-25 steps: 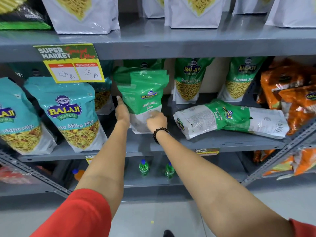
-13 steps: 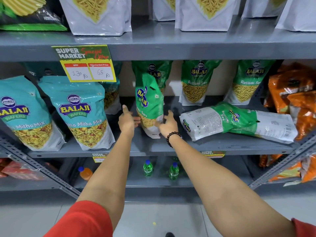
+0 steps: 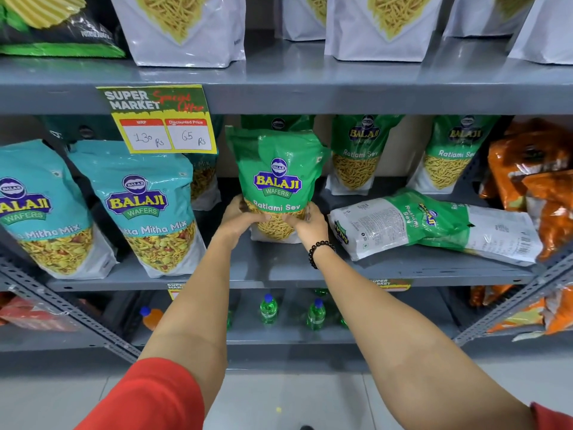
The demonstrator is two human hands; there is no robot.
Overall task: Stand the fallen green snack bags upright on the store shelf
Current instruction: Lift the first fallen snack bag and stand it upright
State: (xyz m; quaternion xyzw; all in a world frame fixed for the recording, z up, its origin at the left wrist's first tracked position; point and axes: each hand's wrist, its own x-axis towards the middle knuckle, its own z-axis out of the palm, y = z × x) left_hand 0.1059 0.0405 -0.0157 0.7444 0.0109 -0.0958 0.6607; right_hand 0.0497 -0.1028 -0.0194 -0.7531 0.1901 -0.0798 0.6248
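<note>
A green Ratlami Sev bag [image 3: 277, 178] stands upright on the middle shelf [image 3: 279, 268], its front label facing me. My left hand [image 3: 240, 217] grips its lower left side and my right hand [image 3: 311, 223], with a black bead bracelet on the wrist, grips its lower right side. To the right, two green bags lie fallen on their sides: one in front [image 3: 400, 220] and one behind it [image 3: 499, 234]. Three more green bags stand at the back of the shelf, one [image 3: 356, 153] right of the held bag, one [image 3: 449, 153] further right, one mostly hidden behind the held bag.
Teal Mitha Mix bags [image 3: 148, 209] stand to the left under a yellow price tag [image 3: 161, 119]. Orange bags [image 3: 533, 175] crowd the right end. White bags [image 3: 186, 26] line the upper shelf. Green bottles [image 3: 268, 308] stand on the lower shelf. Slanted metal braces [image 3: 62, 305] cross both sides.
The held green bag has been turned from edge-on to front-facing and set upright on the shelf. Both hands have closed around its lower part.
</note>
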